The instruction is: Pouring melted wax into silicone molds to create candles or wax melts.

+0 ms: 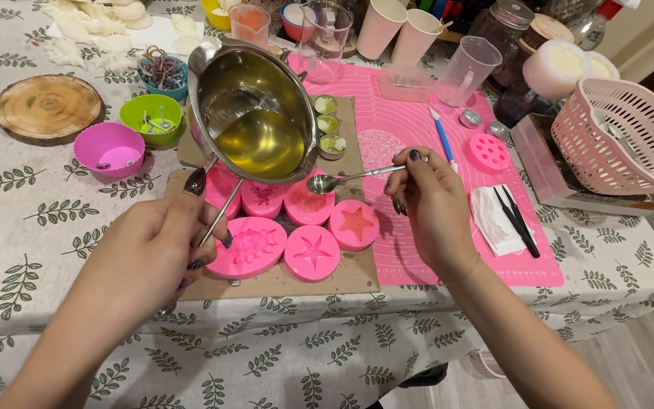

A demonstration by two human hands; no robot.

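Observation:
My left hand (162,242) grips the wire handle of a steel melting pot (255,110), tilted toward me with yellow liquid pooled inside. It hangs over several pink silicone moulds (312,254) with shell and starfish shapes, which lie on a brown board (357,276). My right hand (433,201) holds a metal spoon (327,182) by its handle. The spoon's bowl sits just under the pot's lower rim, above a mould.
A pink mat (410,129) carries a blue-handled tool (442,136), black tweezers on a tissue (515,220) and a small round pink mould (489,151). Cups and jars crowd the back. A pink basket (630,136) stands right; a pink bowl (109,148), a green bowl and a wood slice (47,107) left.

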